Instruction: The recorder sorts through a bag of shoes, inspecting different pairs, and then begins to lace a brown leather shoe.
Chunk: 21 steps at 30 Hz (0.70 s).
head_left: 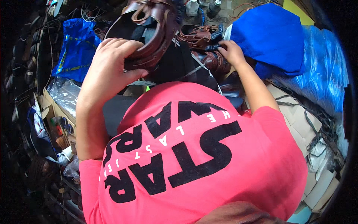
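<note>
A brown leather lace-up shoe (160, 46) is gripped at its heel end by my left hand (115, 56). The fingers reach over the collar and the thumb lies below, so the shoe is raised with its opening towards me. Farther right, my right hand (232, 53) has its fingers curled at a small dark part beside the other brown shoes; what they hold is hard to make out. Among these, one brown laced shoe (195, 36) lies just left of the hand, and another brown leather shoe (215, 63) sits just below it.
A blue cloth bundle (270, 37) stands right of my right hand, beside a blue plastic-wrapped pile (322, 74). Small bottles (192, 7) stand at the back. A blue bag (76, 48) and a cardboard box of tools (61, 127) are at left. Cardboard pieces (294, 115) lie at right.
</note>
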Motion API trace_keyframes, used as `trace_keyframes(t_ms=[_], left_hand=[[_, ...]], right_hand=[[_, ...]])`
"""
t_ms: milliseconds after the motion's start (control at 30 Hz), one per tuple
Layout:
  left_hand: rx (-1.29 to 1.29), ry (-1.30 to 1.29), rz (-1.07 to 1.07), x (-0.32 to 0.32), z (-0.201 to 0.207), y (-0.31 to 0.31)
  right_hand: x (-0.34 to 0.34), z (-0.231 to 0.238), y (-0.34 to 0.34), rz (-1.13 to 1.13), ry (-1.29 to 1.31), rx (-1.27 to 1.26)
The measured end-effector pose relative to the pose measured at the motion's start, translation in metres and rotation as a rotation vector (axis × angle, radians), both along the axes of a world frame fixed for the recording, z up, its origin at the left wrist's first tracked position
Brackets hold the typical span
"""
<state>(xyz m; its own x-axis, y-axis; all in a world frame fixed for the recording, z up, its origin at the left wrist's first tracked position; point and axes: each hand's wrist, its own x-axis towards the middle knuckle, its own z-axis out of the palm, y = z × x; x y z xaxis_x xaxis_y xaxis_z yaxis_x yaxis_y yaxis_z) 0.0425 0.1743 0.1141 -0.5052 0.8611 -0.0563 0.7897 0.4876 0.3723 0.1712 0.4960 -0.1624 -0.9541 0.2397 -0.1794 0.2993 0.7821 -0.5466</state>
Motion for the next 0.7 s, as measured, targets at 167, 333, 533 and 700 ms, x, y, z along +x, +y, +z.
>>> trace_keyframes(t_ms=[167, 333, 533, 700], left_hand=[[-0.095, 0.041, 0.052, 0.005, 0.000, 0.010], [-0.012, 0.004, 0.077, 0.005, -0.004, 0.006], [0.068, -0.004, 0.146, 0.004, -0.008, -0.007], [0.084, 0.005, 0.075, 0.002, -0.006, 0.007]], right_hand=[[-0.079, -0.005, -0.077, 0.353, -0.027, 0.376], [-0.096, -0.017, -0.063, 0.373, -0.213, 0.259], [-0.068, 0.051, 0.037, -0.524, 0.232, -1.474], [-0.031, 0.099, 0.088, -0.415, 0.466, -1.796]])
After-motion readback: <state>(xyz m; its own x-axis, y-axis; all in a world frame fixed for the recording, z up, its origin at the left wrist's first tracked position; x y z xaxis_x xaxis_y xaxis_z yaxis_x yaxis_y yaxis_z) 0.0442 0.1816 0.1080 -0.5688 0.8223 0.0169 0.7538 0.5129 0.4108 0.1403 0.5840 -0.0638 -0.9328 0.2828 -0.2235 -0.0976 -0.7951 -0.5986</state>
